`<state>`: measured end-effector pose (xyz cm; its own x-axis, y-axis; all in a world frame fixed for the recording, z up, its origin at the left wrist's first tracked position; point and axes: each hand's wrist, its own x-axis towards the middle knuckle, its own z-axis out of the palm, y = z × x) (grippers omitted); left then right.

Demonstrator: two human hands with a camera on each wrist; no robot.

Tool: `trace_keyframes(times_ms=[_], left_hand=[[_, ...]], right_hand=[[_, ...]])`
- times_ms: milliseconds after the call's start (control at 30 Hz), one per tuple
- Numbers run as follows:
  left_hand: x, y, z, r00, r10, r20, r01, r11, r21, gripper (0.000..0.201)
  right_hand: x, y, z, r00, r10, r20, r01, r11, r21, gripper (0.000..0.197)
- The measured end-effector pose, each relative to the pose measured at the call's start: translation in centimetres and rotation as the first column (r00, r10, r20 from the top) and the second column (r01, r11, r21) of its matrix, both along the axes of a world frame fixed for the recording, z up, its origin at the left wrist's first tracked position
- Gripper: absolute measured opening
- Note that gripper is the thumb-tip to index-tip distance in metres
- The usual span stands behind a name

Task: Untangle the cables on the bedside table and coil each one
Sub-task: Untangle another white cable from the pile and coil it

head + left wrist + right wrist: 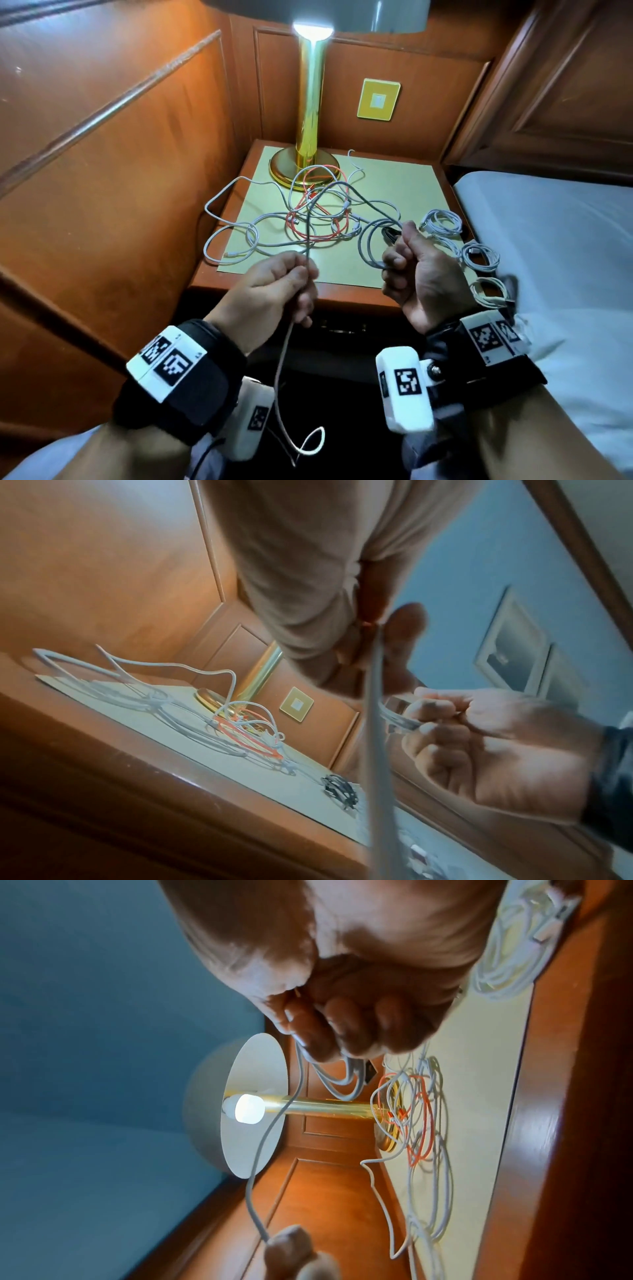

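A tangle of white, grey and orange cables lies on the bedside table, in front of the lamp base. My right hand grips a small coil of grey cable with a dark plug at its top. That grey cable arcs over the tangle to my left hand, which pinches it; its loose end hangs down below the table front. In the right wrist view my fingers curl round the coil loops. In the left wrist view the grey cable runs up to my left hand's fingers.
A brass lamp stands lit at the table's back. A pale mat covers the tabletop. Three coiled white cables lie along the right edge beside the bed. Wood panelling closes the left side.
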<state>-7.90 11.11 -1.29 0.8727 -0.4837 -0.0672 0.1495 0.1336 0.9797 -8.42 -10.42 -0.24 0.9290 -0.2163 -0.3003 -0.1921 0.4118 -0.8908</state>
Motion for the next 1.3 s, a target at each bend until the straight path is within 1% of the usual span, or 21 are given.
trace_keyframes(times_ms=[33, 100, 167, 200, 267, 333, 400, 500, 567, 667, 700, 767, 800, 833, 900, 933, 1000, 1067, 1100, 1200, 1300], left_hand=[[0.2, 0.1, 0.1, 0.996, 0.058, -0.064, -0.060, 0.998, -0.019, 0.010], [0.4, 0.3, 0.1, 0.975, 0.174, -0.135, -0.174, 0.985, 0.014, 0.022], [0.5, 0.2, 0.1, 0.962, 0.230, -0.146, -0.223, 0.973, 0.067, 0.029], [0.4, 0.0, 0.1, 0.963, 0.229, -0.143, -0.215, 0.971, 0.104, 0.030], [0.1, -0.3, -0.2, 0.973, 0.174, -0.149, -0.146, 0.973, 0.179, 0.032], [-0.4, -0.5, -0.5, 0.991, 0.070, -0.116, -0.037, 0.963, 0.268, 0.033], [-0.8, -0.6, -0.7, 0.998, -0.026, -0.057, 0.046, 0.926, 0.376, 0.034], [-1.0, -0.5, -0.6, 0.984, -0.167, 0.059, 0.110, 0.837, 0.536, 0.038], [-1.1, -0.3, -0.4, 0.960, -0.259, 0.104, 0.149, 0.792, 0.593, 0.037], [-1.1, 0.2, 0.3, 0.922, -0.354, 0.159, 0.186, 0.762, 0.620, 0.035], [-1.1, 0.4, 0.6, 0.914, -0.362, 0.183, 0.185, 0.774, 0.605, 0.035], [-1.0, 0.7, 1.1, 0.925, -0.310, 0.219, 0.157, 0.838, 0.522, 0.033], [-0.9, 0.9, 1.2, 0.935, -0.266, 0.234, 0.128, 0.870, 0.477, 0.031], [-0.7, 1.0, 1.3, 0.942, -0.225, 0.248, 0.096, 0.891, 0.445, 0.030], [-0.2, 1.4, 1.0, 0.948, -0.163, 0.272, 0.037, 0.908, 0.417, 0.031], [0.1, 1.6, 0.8, 0.948, -0.131, 0.290, -0.001, 0.909, 0.416, 0.033], [0.7, 2.1, -0.1, 0.917, -0.079, 0.392, -0.121, 0.879, 0.461, 0.039], [1.1, 2.2, -1.0, 0.857, -0.071, 0.510, -0.243, 0.818, 0.522, 0.038], [1.2, 2.1, -1.3, 0.839, -0.061, 0.540, -0.280, 0.804, 0.525, 0.037], [1.2, 1.6, -1.4, 0.805, 0.024, 0.592, -0.360, 0.813, 0.457, 0.038], [1.1, 1.4, -1.2, 0.752, 0.117, 0.648, -0.433, 0.830, 0.353, 0.035]], right_hand=[[0.1, 0.0, -0.1, 1.000, -0.009, 0.021, 0.010, 0.998, -0.060, 0.046], [0.2, 0.1, -0.2, 0.998, -0.031, 0.060, 0.041, 0.983, -0.178, 0.048], [0.2, 0.2, -0.4, 0.991, -0.041, 0.125, 0.076, 0.956, -0.282, 0.049], [0.1, 0.2, -0.4, 0.983, -0.040, 0.177, 0.098, 0.938, -0.333, 0.049], [-0.3, 0.3, -0.6, 0.959, -0.003, 0.283, 0.137, 0.880, -0.455, 0.047], [-0.6, 0.4, -0.7, 0.934, 0.059, 0.352, 0.168, 0.797, -0.581, 0.045], [-0.8, 0.7, -0.8, 0.918, 0.108, 0.381, 0.188, 0.728, -0.660, 0.044], [-1.0, 1.0, -0.7, 0.897, 0.177, 0.406, 0.194, 0.667, -0.720, 0.042], [-1.2, 1.2, -0.7, 0.889, 0.225, 0.399, 0.178, 0.633, -0.753, 0.042], [-0.9, 1.2, -1.2, 0.896, 0.316, 0.311, 0.065, 0.600, -0.797, 0.034], [-0.8, 1.2, -1.4, 0.896, 0.363, 0.254, -0.001, 0.574, -0.819, 0.031], [-0.6, 1.4, -1.5, 0.880, 0.463, 0.109, -0.147, 0.482, -0.864, 0.032], [-0.7, 1.6, -1.4, 0.864, 0.502, 0.043, -0.230, 0.469, -0.853, 0.034], [-0.8, 1.8, -1.2, 0.842, 0.539, -0.006, -0.320, 0.492, -0.810, 0.035], [-1.0, 2.0, -0.9, 0.792, 0.608, -0.064, -0.464, 0.530, -0.709, 0.040], [-1.0, 2.1, -0.8, 0.771, 0.633, -0.073, -0.508, 0.541, -0.671, 0.042], [-1.0, 2.3, -0.7, 0.750, 0.659, -0.059, -0.558, 0.581, -0.593, 0.043], [-1.1, 2.6, -0.4, 0.764, 0.640, -0.087, -0.592, 0.641, -0.488, 0.043], [-1.2, 2.7, -0.2, 0.767, 0.632, -0.106, -0.611, 0.671, -0.420, 0.042], [-1.5, 3.1, 0.5, 0.763, 0.632, -0.137, -0.644, 0.726, -0.242, 0.041], [-1.5, 3.1, 0.8, 0.726, 0.678, -0.118, -0.688, 0.713, -0.133, 0.038]])
